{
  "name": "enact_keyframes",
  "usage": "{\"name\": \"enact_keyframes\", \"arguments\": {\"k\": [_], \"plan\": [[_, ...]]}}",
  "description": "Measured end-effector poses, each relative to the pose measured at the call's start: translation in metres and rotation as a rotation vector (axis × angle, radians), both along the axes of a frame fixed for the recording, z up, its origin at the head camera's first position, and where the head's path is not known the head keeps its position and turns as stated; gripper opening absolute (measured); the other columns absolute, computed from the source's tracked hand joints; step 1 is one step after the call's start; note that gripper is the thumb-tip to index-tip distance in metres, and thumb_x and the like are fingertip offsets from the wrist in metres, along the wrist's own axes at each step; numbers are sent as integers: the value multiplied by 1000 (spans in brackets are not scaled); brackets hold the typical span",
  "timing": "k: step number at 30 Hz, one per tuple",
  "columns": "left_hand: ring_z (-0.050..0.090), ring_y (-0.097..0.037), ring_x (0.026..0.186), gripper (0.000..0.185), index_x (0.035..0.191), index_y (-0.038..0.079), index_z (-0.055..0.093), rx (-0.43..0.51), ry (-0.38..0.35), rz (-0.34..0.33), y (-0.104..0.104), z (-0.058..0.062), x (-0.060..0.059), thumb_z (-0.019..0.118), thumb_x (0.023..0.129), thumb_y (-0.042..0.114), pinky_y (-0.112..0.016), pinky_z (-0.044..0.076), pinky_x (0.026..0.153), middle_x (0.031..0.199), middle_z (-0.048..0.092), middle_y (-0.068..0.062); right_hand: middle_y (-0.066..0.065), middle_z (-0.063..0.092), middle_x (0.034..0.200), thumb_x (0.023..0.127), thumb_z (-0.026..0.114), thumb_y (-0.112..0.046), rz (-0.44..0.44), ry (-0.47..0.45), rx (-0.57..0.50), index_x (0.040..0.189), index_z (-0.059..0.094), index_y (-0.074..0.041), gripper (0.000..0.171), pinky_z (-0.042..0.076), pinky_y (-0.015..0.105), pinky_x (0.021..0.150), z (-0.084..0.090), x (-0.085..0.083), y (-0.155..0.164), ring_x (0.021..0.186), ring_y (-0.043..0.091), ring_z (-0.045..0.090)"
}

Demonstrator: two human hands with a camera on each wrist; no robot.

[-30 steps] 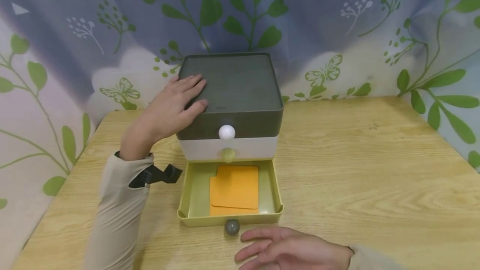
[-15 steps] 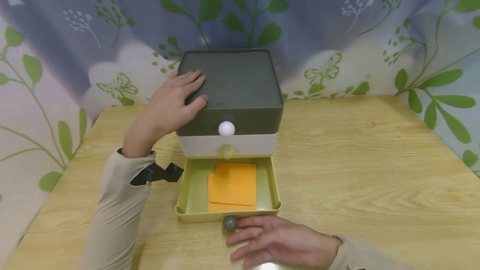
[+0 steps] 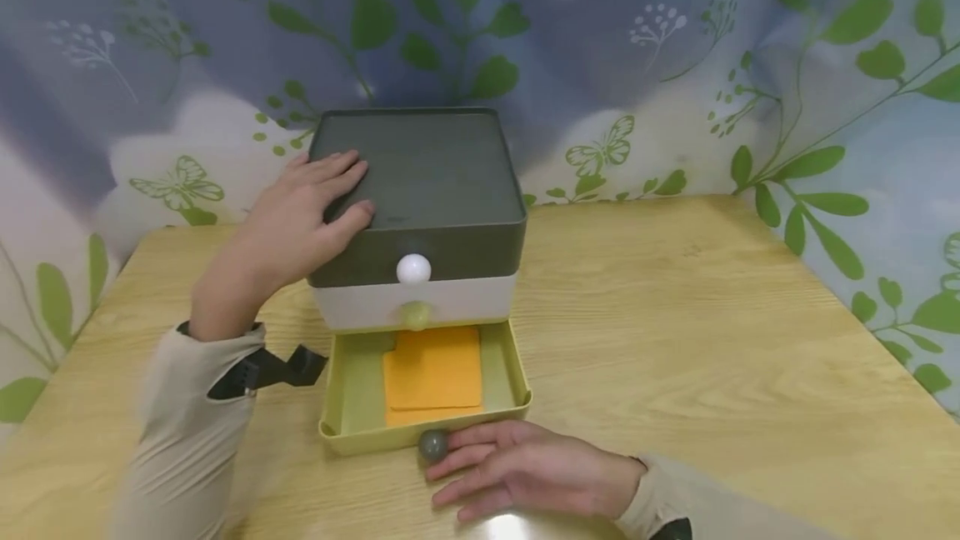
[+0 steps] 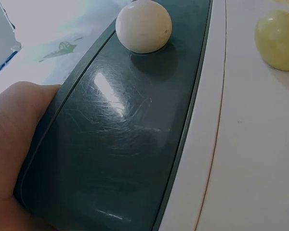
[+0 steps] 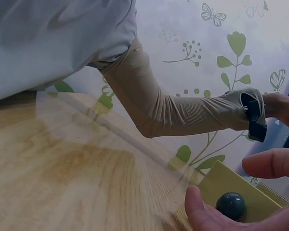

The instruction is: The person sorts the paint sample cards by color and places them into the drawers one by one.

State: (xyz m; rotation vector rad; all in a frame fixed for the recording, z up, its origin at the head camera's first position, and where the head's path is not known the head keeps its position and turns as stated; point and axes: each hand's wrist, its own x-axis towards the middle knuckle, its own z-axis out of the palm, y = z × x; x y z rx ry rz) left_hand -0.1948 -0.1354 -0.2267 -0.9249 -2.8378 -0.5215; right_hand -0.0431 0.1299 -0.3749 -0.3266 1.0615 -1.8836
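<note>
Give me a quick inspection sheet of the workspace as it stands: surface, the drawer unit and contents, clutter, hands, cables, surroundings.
Surface: wooden table, bare wood around the unit.
Job's things: drawer unit, bottom drawer partly open, orange cards inside; upper two drawers closed.
Clutter: nothing seen.
Hands: left hand rests flat on the unit's top; right hand, fingers straight, touches the grey knob.
Cables: nothing seen; black wrist strap on left sleeve.
Surroundings: leaf-print curtain behind.

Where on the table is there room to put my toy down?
The wooden table is bare right of the drawer box. In front it is crowded: the open drawer, right hand. The left hand rests on top.
</note>
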Motion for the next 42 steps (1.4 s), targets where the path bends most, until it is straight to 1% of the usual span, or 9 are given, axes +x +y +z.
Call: {"name": "enact_keyframes", "arguments": {"k": [7, 16, 24, 30, 32, 35, 38, 40, 42], "plan": [[22, -37, 143, 61, 148, -1, 34, 18, 7, 6, 8, -2, 0, 39, 101, 38, -48, 4, 118, 155, 27, -20, 27, 44, 141, 98, 45, -3, -38, 16, 20, 142, 28, 12, 49, 39, 49, 106, 4, -14, 5, 123, 33, 53], [23, -37, 143, 61, 148, -2, 34, 28, 13, -2, 12, -7, -1, 39, 102, 39, -49, 4, 118, 154, 27, -21, 29, 46, 138, 96, 46, 0, -117, 15, 89, 141, 29, 16, 51, 38, 49, 106, 5, -40, 3, 123, 32, 53], [24, -36, 143, 60, 147, -2, 35, 27, 37, -16, 11, -12, -3, 42, 102, 36, -48, 6, 118, 154, 29, -21, 34, 38, 141, 98, 42, -1, -262, -14, 145, 143, 22, 16, 52, 39, 44, 106, -1, -70, -7, 127, 37, 48], [24, -36, 143, 59, 147, -2, 35, 46, 39, -19, 9, -14, -4, 43, 101, 35, -47, 6, 119, 154, 30, -20, 35, 35, 143, 98, 40, -1, -242, 32, 143, 142, 22, 18, 51, 38, 46, 107, -6, -78, -5, 124, 35, 51], [23, -36, 143, 59, 147, 0, 37, 99, 34, -7, 9, -16, -4, 43, 101, 37, -47, 7, 118, 154, 30, -18, 34, 35, 145, 98, 42, -2, -221, 63, 155, 143, 23, 16, 52, 39, 47, 106, -7, -76, 0, 121, 32, 54], [21, -34, 144, 57, 148, 3, 39, 311, 87, 18, 6, -24, -4, 41, 102, 38, -50, 13, 117, 156, 28, -14, 31, 41, 141, 97, 48, -4, -200, 199, 261, 142, 29, 13, 51, 45, 45, 101, -6, -72, 18, 115, 30, 58], [23, -33, 143, 53, 148, 4, 39, 544, 168, 81, -11, -40, 0, 35, 105, 34, -52, 17, 115, 155, 29, -14, 31, 52, 129, 97, 51, -3, -171, 463, 431, 136, 40, 14, 44, 51, 40, 92, 1, -69, 51, 109, 34, 61], [26, -37, 141, 52, 146, -1, 39, 581, 181, 139, -29, -53, 3, 31, 106, 31, -54, 19, 114, 152, 33, -21, 29, 58, 120, 97, 52, -2, -175, 694, 554, 130, 46, 15, 38, 54, 37, 87, 11, -67, 78, 104, 34, 63], [28, -45, 138, 53, 145, -5, 38, 510, 112, 218, -47, -67, 10, 28, 107, 30, -59, 21, 111, 148, 35, -27, 26, 62, 115, 98, 53, -4, -229, 891, 716, 127, 51, 13, 33, 55, 36, 85, 23, -66, 108, 103, 34, 63]]}}
